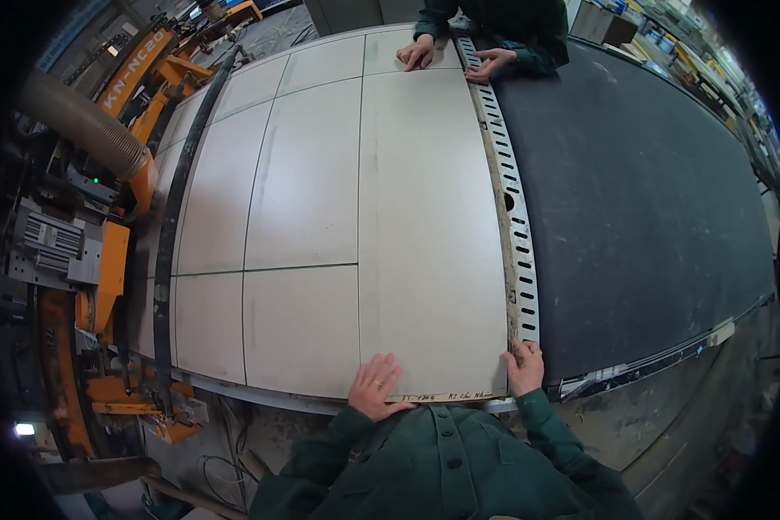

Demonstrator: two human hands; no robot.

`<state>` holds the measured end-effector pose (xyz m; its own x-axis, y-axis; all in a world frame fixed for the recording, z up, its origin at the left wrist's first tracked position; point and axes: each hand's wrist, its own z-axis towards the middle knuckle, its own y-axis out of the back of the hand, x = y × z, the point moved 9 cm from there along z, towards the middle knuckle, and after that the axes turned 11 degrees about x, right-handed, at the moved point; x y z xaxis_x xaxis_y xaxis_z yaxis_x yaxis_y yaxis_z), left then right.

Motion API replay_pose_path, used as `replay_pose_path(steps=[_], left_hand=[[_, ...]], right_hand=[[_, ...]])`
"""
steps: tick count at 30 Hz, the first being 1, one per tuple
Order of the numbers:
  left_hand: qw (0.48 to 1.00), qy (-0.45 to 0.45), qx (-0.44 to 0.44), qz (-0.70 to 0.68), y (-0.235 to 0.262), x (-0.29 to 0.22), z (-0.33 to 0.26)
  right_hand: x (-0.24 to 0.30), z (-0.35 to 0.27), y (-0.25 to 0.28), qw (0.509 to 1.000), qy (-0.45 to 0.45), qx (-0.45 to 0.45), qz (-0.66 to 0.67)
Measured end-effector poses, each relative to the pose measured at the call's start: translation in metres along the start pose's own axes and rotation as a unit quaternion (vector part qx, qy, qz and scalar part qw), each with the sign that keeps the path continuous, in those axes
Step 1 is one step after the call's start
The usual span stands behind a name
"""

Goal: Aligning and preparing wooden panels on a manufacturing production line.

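Observation:
A large pale board lies before me, divided by thin cut lines into several rectangles. My left hand rests on its near edge, fingers stretched out and palm against the rim. At the near right corner, my right hand touches the board's side beside a slotted metal strip. Its thumb and fingers are apart, with the fingertips partly bent over the strip. Handwriting marks the board's near edge between my hands.
Across the board a co-worker's two hands touch its far end and the strip. A dark flat table adjoins on the right. A black bar crosses the board's left side, next to orange machinery and a ribbed hose.

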<state>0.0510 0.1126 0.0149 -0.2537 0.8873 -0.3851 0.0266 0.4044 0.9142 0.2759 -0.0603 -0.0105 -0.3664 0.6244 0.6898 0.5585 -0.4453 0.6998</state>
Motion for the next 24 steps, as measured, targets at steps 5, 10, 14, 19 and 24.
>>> replay_pose_path(steps=[5, 10, 14, 19, 24], left_hand=[[0.934, 0.31, -0.148, -0.097, -0.014, 0.047, -0.053], [0.927, 0.319, -0.11, -0.164, -0.032, 0.02, -0.04], [0.905, 0.361, -0.117, -0.194, -0.033, 0.024, -0.041], [0.897, 0.355, -0.147, -0.219, -0.025, 0.027, -0.042], [0.891, 0.355, -0.162, -0.231, -0.022, 0.031, -0.044]], right_hand=[[0.0, -0.033, -0.017, 0.995, -0.034, 0.054, -0.074], [-0.006, -0.036, -0.032, 0.994, -0.091, 0.057, -0.025], [-0.016, -0.039, -0.036, 0.989, -0.139, 0.044, -0.011], [-0.033, -0.038, -0.041, 0.98, -0.19, 0.029, 0.055], [-0.059, -0.03, -0.048, 0.956, -0.202, 0.017, 0.214]])
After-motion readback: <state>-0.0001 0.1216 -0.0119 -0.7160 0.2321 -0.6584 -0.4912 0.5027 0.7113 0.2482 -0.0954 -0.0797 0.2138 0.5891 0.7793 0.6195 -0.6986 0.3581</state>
